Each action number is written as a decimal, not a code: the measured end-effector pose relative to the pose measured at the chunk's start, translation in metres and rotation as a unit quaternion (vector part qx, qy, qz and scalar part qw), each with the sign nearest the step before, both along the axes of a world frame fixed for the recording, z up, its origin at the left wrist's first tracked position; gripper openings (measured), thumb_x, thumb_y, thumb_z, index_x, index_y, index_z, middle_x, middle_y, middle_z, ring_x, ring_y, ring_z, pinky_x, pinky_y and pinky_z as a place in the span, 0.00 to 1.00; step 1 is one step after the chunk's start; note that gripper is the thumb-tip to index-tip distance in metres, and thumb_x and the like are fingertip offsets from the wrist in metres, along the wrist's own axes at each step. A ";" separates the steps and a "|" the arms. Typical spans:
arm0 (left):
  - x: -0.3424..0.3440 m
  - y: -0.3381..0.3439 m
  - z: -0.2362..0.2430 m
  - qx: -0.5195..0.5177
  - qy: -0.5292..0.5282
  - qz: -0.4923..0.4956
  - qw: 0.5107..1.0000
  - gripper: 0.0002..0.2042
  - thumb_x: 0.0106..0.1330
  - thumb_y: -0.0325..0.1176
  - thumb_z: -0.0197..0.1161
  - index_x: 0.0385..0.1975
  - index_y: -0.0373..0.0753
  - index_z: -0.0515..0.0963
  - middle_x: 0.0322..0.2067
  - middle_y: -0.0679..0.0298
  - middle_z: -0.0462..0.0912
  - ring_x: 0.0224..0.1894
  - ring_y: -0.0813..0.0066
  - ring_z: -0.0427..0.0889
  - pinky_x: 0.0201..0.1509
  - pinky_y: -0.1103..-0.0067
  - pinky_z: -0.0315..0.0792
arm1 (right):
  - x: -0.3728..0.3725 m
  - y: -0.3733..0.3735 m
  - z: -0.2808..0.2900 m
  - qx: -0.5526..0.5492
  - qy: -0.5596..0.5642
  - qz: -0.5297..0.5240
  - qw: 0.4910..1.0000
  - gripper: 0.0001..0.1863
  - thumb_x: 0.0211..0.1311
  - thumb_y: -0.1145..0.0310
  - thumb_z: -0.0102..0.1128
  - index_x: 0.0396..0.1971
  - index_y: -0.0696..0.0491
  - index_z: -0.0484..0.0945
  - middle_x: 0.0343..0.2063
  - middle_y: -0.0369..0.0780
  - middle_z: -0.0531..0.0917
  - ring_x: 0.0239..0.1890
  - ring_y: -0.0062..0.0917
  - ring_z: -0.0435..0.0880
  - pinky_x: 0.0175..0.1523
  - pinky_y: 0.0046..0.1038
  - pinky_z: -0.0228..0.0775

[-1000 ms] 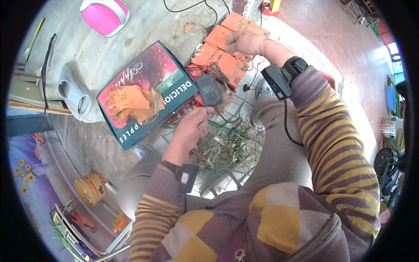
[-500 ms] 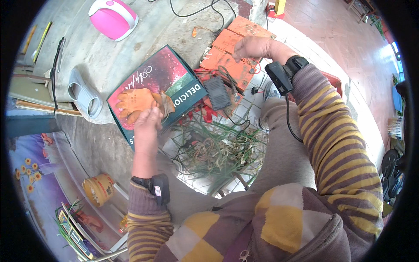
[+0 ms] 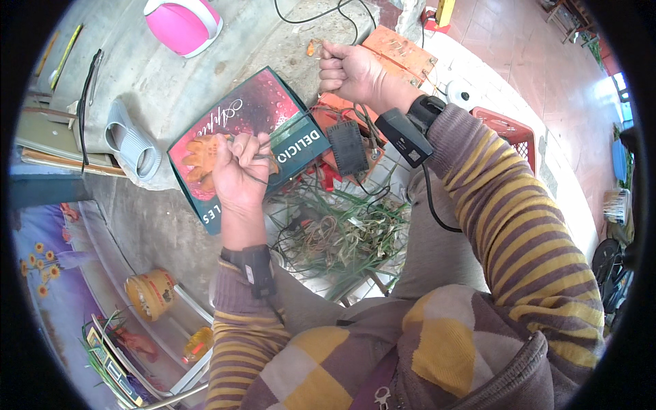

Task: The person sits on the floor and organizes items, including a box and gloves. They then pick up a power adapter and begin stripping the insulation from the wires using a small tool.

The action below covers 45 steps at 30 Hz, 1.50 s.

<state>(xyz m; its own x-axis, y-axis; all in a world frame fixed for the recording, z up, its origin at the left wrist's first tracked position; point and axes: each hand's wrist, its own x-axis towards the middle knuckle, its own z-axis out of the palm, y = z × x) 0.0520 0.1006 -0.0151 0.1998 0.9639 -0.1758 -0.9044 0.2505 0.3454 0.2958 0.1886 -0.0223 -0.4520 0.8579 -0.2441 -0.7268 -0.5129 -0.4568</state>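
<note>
My left hand [image 3: 242,171] is closed over the fruit carton [image 3: 229,126], with a thin dark strand showing at its fingers and palm. Beneath it, partly hidden, lie orange work gloves [image 3: 199,164] on the carton's lid. My right hand [image 3: 352,76] is curled into a fist above the orange box-shaped blocks [image 3: 396,51]; what its fingers hold, if anything, is hidden. Beside the carton a black finned box [image 3: 347,147] with cables rests on the orange blocks. Below my hands lies a heap of green leafy stalks [image 3: 342,229], some dry.
A pink and white kettle [image 3: 183,26] and a grey slipper [image 3: 133,143] sit on the stone surface at left. A red plastic crate [image 3: 509,133] stands to the right. A yellow tub [image 3: 150,294] is at lower left. Black cable [image 3: 314,22] loops at the top.
My right hand has moved left and slightly up off the orange blocks, its fingers curled. My left hand has turned palm up and shifted slightly right and up over the gloves.
</note>
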 end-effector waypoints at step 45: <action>0.004 -0.028 -0.012 -0.093 0.078 -0.054 0.991 0.11 0.72 0.39 0.40 0.34 0.41 0.68 0.13 0.73 0.55 0.14 0.82 0.54 0.37 0.76 0.66 | 0.068 0.026 -0.045 -0.239 -0.132 -0.126 0.954 0.15 0.66 0.70 0.40 0.17 0.47 0.57 0.12 0.28 0.53 0.11 0.15 0.48 0.16 0.20 0.41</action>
<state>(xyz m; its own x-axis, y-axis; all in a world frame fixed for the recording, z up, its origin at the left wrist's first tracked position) 0.0560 0.0726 -0.0269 0.2568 0.8860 -0.3861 -0.8079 0.4160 0.4175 0.3642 0.2151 -0.0670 -0.1153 0.6936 -0.7111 -0.7461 -0.5331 -0.3989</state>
